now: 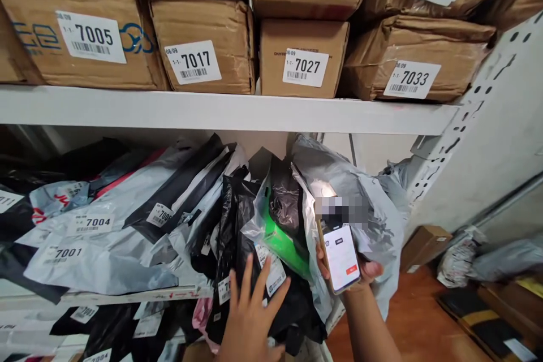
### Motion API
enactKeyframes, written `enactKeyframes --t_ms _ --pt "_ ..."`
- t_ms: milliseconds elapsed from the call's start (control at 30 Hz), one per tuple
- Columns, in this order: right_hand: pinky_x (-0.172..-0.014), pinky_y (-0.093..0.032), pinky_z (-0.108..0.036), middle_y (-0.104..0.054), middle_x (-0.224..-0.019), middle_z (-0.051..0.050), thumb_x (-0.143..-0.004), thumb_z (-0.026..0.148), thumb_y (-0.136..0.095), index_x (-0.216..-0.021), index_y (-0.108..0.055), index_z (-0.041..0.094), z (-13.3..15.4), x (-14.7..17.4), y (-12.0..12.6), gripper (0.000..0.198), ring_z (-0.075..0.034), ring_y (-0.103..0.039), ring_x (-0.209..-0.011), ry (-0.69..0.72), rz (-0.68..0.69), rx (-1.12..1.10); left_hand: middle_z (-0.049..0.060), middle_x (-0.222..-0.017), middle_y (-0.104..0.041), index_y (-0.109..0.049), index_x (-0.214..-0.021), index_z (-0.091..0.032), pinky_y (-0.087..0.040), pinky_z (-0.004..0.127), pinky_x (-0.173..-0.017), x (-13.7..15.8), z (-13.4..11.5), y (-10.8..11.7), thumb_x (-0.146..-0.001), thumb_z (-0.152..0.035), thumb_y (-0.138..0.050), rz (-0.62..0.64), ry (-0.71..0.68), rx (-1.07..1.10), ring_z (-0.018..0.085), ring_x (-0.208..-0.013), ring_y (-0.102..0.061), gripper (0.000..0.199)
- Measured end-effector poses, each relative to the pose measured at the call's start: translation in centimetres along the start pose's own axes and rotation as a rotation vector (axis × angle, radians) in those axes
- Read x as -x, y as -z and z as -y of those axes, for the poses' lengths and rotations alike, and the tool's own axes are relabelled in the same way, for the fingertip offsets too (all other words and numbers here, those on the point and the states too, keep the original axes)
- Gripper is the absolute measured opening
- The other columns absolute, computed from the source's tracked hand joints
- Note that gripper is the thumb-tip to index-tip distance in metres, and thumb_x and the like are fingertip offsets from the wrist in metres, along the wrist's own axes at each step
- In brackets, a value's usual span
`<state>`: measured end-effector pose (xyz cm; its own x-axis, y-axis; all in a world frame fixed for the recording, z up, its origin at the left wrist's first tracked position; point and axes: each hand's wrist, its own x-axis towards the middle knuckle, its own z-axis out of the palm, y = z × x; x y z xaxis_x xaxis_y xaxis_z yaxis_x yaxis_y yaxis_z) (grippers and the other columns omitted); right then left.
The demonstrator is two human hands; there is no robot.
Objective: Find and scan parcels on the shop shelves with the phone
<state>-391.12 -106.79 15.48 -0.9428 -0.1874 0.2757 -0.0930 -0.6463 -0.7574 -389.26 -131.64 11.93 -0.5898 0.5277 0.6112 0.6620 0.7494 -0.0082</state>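
Observation:
My right hand [368,278] is wrapped around a smartphone [340,254], its lit screen facing me with a small red button near the bottom. The phone is in front of a big grey plastic mailer bag [384,220]. With fingers spread, my left hand [250,311] rests against a black mailer bag [292,305] that carries a white label [275,272]. A bright green bag [283,244] shows between the dark and grey ones just behind that label. Part of the black bag is hidden under my left fingers.
Cardboard boxes with number labels, such as box 7027 [303,37], line the shelf above a white beam [220,110]. Grey mailer bags [106,260] lie to the left. A perforated upright [462,124] stands at right; parcels [428,246] sit on the wooden floor beyond it.

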Motion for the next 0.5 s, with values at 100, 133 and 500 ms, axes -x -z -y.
enactKeyframes --t_ms 100,133,500 --pt "-0.037 -0.037 -0.024 -0.065 -0.086 -0.009 -0.037 0.081 -0.070 -0.104 -0.062 0.024 -0.2 -0.3 -0.1 0.088 -0.017 -0.056 -0.050 0.071 0.011 -0.029 0.002 -0.160 0.003 -0.017 -0.146 -0.052 -0.022 0.081 -0.097 6.6 1.8 -5.1 -0.055 -0.020 -0.077 -0.274 0.236 -0.006 0.055 -0.138 -0.012 0.113" --pt "-0.038 -0.038 -0.024 -0.065 -0.084 -0.008 -0.038 0.079 -0.072 -0.103 -0.062 0.025 -0.3 -0.4 -0.2 0.085 -0.017 -0.056 -0.051 0.079 0.001 -0.040 0.003 -0.160 0.006 -0.012 -0.147 -0.050 -0.026 0.080 -0.096 7.9 2.1 -6.8 -0.056 -0.023 -0.077 -0.344 0.297 0.049 0.054 -0.139 -0.009 0.115" --pt "-0.038 -0.040 -0.025 -0.067 -0.089 -0.008 -0.042 0.081 -0.071 -0.109 -0.063 0.028 -1.0 -0.8 1.6 0.086 -0.017 -0.055 -0.055 0.207 0.111 -0.039 0.004 -0.121 -0.056 -0.068 -0.077 -0.023 -0.043 0.045 -0.099 -9.1 3.8 -6.7 -0.087 -0.016 -0.046 -0.487 0.457 0.572 0.023 -0.110 -0.055 0.025"
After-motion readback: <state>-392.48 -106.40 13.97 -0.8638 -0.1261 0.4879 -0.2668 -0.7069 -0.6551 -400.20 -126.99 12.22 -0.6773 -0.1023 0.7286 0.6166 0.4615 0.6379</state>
